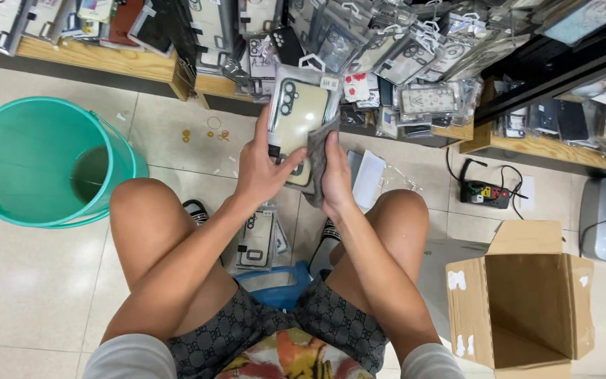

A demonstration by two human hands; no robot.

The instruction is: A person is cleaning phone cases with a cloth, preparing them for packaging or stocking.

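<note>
A seated person's left hand (pixel 262 172) grips a packaged pale-green phone case (pixel 299 116) above the knees, just below the crowded wooden shelf (pixel 142 64) at 12 o'clock. The right hand (pixel 336 179) presses a grey cloth (pixel 319 160) against the packet's edge. More packaged cases (pixel 259 238) lie on the tiled floor between the feet. A teal bucket (pixel 36 161) stands at 9 o'clock, an open cardboard box (pixel 527 295) at 4 o'clock.
</note>
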